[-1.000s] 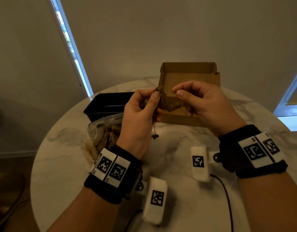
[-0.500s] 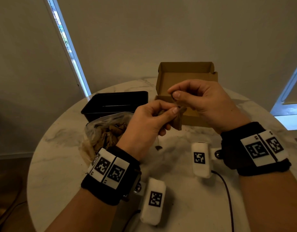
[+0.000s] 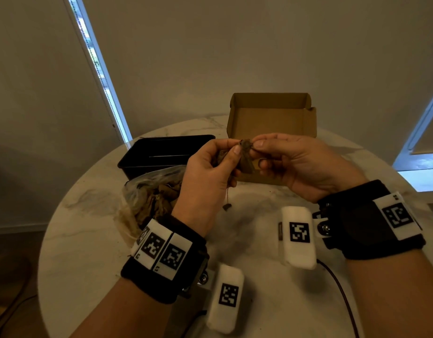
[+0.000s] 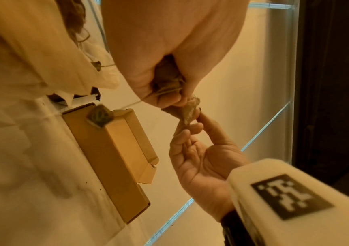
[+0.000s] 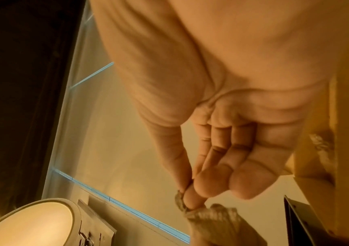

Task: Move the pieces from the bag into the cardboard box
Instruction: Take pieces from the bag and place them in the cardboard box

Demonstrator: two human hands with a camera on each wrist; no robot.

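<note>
— Head view first: what lies nearest you?

— My two wrists, each in a black band with white coded tags, over a round white marble table (image 3: 93, 240). Small white coded blocks hang below both wrists, and a dark cable (image 3: 342, 296) runs off from the right one.

— And your hands?

— My left hand (image 3: 205, 181) and right hand (image 3: 301, 167) meet above the table, just in front of the cardboard box (image 3: 271, 118). The fingers (image 3: 259, 143) of the right pinch the top of a small brown piece (image 3: 246, 154) between thumb and forefinger; the rest are loosely curled. My left thumb and forefinger pinch the same top, and more brown bits with thin string sit bunched in that palm. A string with a small tag (image 3: 227, 206) dangles under it.

— Which way does the piece run?

— Long axis roughly upright, the gathered end up at my fingertips, the body hanging down.

— Farther out?

— The clear bag (image 3: 147, 191) of brown pieces lies left of my left hand, touching a black tray (image 3: 161, 152) behind it. The box stands open, lid upright. Beyond are plain pale walls and bright strips of window (image 3: 98, 67) at left and right.
</note>
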